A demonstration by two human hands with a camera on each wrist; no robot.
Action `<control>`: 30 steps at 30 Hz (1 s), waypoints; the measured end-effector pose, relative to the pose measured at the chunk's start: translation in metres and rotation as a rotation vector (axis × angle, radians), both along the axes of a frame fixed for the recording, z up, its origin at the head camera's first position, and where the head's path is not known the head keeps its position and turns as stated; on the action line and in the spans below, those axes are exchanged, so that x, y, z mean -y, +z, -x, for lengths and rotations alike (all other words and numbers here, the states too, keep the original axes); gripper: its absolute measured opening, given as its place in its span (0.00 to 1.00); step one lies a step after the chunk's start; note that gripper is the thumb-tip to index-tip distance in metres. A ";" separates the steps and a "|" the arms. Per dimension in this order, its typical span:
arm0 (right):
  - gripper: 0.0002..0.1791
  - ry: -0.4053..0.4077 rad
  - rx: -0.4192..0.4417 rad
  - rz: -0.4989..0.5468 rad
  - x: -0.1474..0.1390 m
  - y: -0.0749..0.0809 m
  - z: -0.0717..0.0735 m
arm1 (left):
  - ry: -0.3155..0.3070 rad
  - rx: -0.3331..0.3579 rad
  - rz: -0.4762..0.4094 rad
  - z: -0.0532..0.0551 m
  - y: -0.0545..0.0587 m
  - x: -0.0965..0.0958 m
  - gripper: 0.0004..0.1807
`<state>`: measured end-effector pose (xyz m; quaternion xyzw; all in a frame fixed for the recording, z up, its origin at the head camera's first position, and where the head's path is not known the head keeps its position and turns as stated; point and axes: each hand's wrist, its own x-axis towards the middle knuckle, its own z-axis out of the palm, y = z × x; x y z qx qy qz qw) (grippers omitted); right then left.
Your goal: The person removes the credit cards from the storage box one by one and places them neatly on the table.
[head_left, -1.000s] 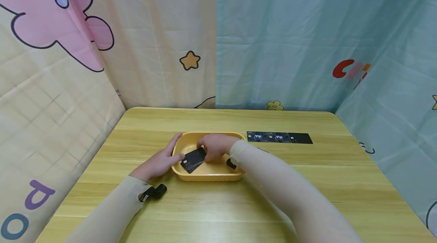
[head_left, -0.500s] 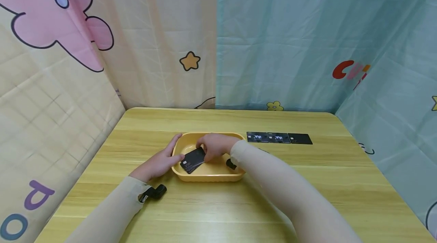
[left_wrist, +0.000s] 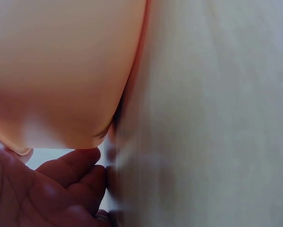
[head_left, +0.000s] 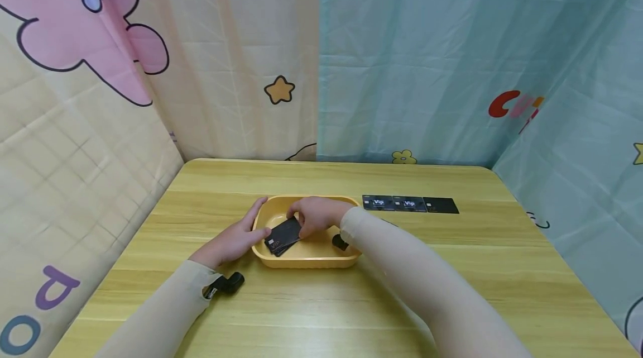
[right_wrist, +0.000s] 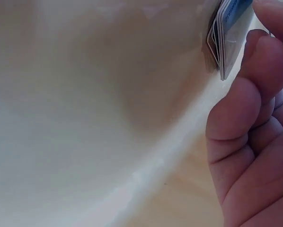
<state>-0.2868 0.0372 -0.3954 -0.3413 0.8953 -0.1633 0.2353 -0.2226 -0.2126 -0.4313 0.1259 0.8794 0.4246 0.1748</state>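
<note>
A shallow yellow plastic basin stands on the table. My left hand holds its left end, thumb over the rim and fingers along the outer wall; in the left wrist view those fingers meet the wall near the tabletop. Inside the basin lies a small fanned stack of black VIP cards, tilted toward the left. My right hand reaches in and pinches the top card at its right end. The right wrist view shows the stack's layered edges beside the fingertips.
Three dark cards, two marked Vip, lie in a row on the table right of the basin. Another dark edge peeks out beside the right sleeve. Printed curtains hang behind the table and at both sides.
Almost nothing differs. The right hand and the card at its fingertips have shifted very slightly left within the basin; the left hand keeps its place.
</note>
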 end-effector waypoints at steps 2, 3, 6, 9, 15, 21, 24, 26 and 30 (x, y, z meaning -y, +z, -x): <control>0.29 0.002 0.004 0.004 0.000 0.000 -0.001 | -0.001 0.005 0.002 -0.001 0.000 0.000 0.46; 0.29 0.002 0.004 0.005 0.000 0.000 -0.001 | 0.000 0.008 0.002 -0.001 0.001 0.000 0.46; 0.29 0.005 -0.002 0.008 0.001 0.000 -0.001 | 0.002 0.012 -0.003 -0.002 0.001 0.000 0.46; 0.30 -0.001 0.000 0.014 0.001 0.000 -0.002 | 0.001 0.012 -0.008 -0.002 0.001 0.001 0.46; 0.30 0.002 0.024 0.030 0.000 0.001 -0.002 | -0.004 0.004 -0.010 -0.001 0.000 0.000 0.46; 0.29 0.030 0.021 0.030 -0.002 0.001 0.000 | -0.005 -0.009 0.002 0.000 0.000 0.000 0.46; 0.29 0.037 0.019 0.028 -0.003 0.001 0.000 | -0.003 -0.017 0.008 0.000 0.000 0.000 0.46; 0.29 0.036 0.021 0.027 -0.003 0.002 0.001 | -0.002 -0.018 0.009 0.001 0.000 0.000 0.46; 0.29 0.012 0.034 0.030 -0.003 0.003 0.001 | -0.005 -0.026 0.011 0.001 -0.001 0.000 0.46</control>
